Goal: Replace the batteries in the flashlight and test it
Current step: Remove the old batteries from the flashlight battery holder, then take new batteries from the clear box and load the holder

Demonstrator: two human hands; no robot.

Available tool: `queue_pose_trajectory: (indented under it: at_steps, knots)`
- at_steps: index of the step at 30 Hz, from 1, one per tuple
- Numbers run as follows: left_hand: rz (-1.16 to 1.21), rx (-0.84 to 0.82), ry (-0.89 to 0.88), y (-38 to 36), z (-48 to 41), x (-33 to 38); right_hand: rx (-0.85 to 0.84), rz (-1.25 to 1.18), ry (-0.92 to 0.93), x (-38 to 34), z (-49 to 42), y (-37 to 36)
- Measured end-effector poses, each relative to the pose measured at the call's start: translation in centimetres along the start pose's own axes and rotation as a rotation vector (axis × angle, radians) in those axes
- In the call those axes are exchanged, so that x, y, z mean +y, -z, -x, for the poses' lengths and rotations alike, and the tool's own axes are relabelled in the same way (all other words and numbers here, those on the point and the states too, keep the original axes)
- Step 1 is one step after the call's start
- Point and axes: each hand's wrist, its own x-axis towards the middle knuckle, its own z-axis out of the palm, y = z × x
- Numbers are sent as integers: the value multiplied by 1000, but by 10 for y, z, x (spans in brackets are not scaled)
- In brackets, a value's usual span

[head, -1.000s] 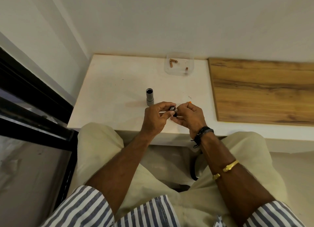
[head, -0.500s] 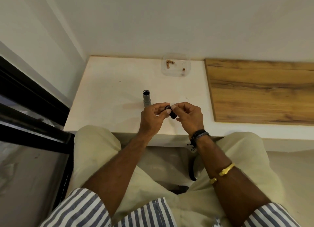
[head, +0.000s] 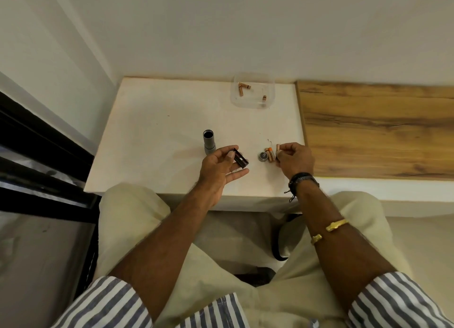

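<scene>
The grey flashlight body (head: 208, 142) stands upright on the white table (head: 157, 136), its open end up. My left hand (head: 218, 168) holds the black battery holder (head: 240, 158) between thumb and fingers, just right of the body. My right hand (head: 294, 157) pinches a copper-coloured battery (head: 278, 148) at its fingertips. Right beside it, two more batteries (head: 269, 154) lie on the table next to the round grey tail cap (head: 262, 156).
A clear plastic container (head: 253, 90) with three batteries sits at the back of the table by the wall. A wooden board (head: 378, 128) adjoins the table on the right. A dark window frame (head: 36, 160) runs along the left.
My hands have come apart. The left keeps the battery holder; the right has moved right to the batteries and tail cap, which now show on the table.
</scene>
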Motion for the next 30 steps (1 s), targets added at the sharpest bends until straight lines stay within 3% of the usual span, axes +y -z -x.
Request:
queue_pose_trajectory:
  at_steps: [3, 7, 25, 30]
  knots:
    - [-6, -10, 21, 0, -1, -3, 27, 214, 103, 0, -1, -3]
    - [-28, -53, 25, 0, -1, -6, 60, 274, 139, -1, 1, -7]
    - [-193, -53, -34, -9, 11, 9, 59, 254, 160, 1, 3, -4]
    - [-172, -58, -97, -18, 6, 40, 83, 122, 242, -20, 2, -6]
